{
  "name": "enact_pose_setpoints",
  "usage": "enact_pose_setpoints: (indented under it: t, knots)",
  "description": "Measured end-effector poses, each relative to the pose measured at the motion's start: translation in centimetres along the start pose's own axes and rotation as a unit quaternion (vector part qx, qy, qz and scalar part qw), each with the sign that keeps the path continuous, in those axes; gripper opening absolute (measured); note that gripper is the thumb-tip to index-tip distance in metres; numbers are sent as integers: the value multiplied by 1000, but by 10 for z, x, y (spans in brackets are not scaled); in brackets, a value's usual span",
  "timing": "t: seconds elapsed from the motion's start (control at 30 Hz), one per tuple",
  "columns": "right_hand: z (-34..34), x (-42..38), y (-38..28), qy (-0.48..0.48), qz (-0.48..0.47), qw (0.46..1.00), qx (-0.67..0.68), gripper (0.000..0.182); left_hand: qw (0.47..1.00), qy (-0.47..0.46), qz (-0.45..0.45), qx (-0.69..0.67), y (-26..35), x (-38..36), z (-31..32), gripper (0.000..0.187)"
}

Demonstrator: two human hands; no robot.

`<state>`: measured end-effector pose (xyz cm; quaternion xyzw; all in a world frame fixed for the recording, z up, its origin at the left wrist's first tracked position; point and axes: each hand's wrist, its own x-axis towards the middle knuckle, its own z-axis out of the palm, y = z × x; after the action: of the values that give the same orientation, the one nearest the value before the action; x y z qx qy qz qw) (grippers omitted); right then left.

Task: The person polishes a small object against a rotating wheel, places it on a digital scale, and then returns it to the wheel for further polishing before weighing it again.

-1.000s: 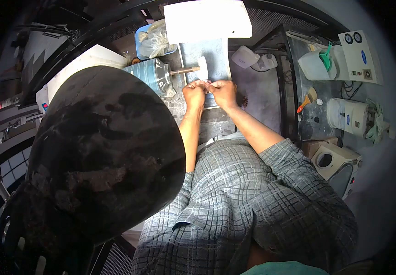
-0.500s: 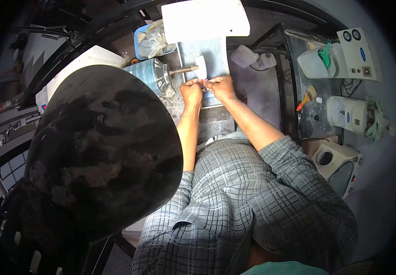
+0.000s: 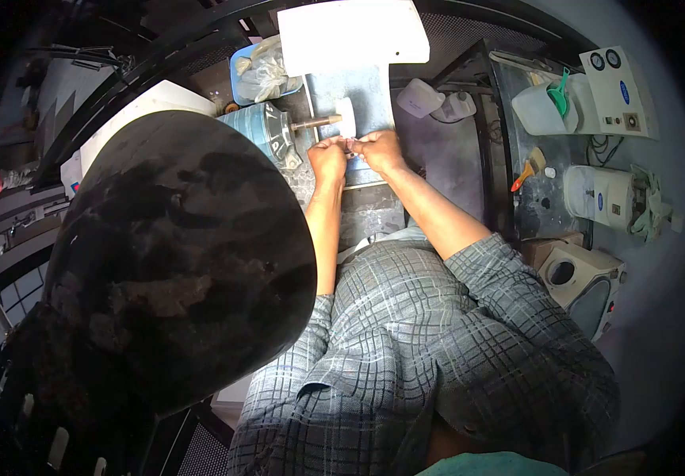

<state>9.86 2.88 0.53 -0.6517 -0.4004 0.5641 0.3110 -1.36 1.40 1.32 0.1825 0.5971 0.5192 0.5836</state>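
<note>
Hands pinch a small piece together, left hand and right hand, just under the wheel; best pressed lightly, fingers clear.

hands: both the left hand and the right hand have crept up a bit since a second ago, closer to the white wheel on the motor shaft
small piece: the pinkish bit pinched between the fingertips went up with them, now just under the wheel, can't tell if it's touching
right hand: knuckles a touch more to the left than before
left wrist: straighter, forearm more upright
view: whole scene slid slightly, head moved a hair
</note>
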Motion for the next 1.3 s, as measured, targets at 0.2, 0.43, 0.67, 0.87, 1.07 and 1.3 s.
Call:
enact_pose_setpoints:
  t: [0.2, 0.43, 0.67, 0.87, 1.07, 1.3]
  knots:
    - [6, 4, -2, 24, -21, 994, -106, 18, 1000, -2, -8, -26, -5, 6, -3, 13]
    - [0, -21, -19, 59, -263, 932, -244, 16, 999, -16, -10, -32, -6, -1, -8, 12]
    - [-4, -12, -8, -19, 18, 997, 71, 15, 997, -71, 8, 23, 4, -8, -8, 14]
    - [-20, -12, -13, -38, 71, 992, 99, 17, 993, -106, 9, 47, 6, -8, -6, 16]
    - [-12, -9, -18, -35, 107, 986, 127, 12, 997, -69, -16, -30, -2, -4, -7, 14]
    - [2, 2, -13, -30, 53, 996, 59, 16, 997, -37, -44, -47, -2, 5, -10, 17]
